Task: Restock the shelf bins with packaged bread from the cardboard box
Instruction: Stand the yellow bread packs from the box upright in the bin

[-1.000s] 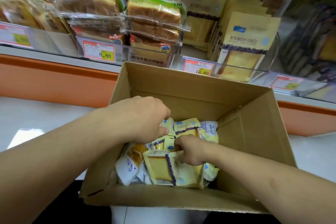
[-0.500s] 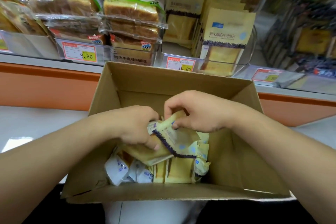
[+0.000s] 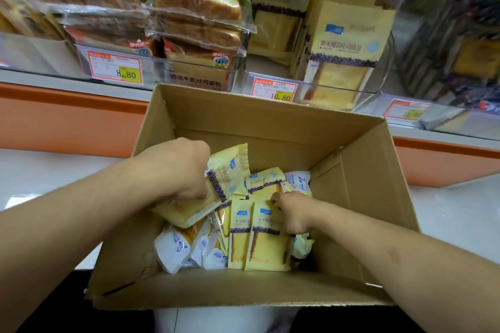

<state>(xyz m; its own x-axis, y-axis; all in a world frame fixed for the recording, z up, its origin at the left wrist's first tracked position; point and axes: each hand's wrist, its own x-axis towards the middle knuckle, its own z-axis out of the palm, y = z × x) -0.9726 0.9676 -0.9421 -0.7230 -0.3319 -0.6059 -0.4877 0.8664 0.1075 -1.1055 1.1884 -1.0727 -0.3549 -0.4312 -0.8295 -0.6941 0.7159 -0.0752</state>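
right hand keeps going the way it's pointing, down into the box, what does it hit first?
Probably the yellow bread packs standing under the right hand; its fingers already look tucked among them, though depth is unclear.

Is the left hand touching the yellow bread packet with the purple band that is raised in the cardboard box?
Touching. The head view shows the left hand closed around the raised yellow bread packet, its fingers pressing on the wrapper with no gap.

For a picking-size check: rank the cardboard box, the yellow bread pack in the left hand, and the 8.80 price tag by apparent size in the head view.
1. cardboard box, by far the largest.
2. yellow bread pack in the left hand.
3. 8.80 price tag, smallest, though it sits farther from the camera, so its true size is unsure.
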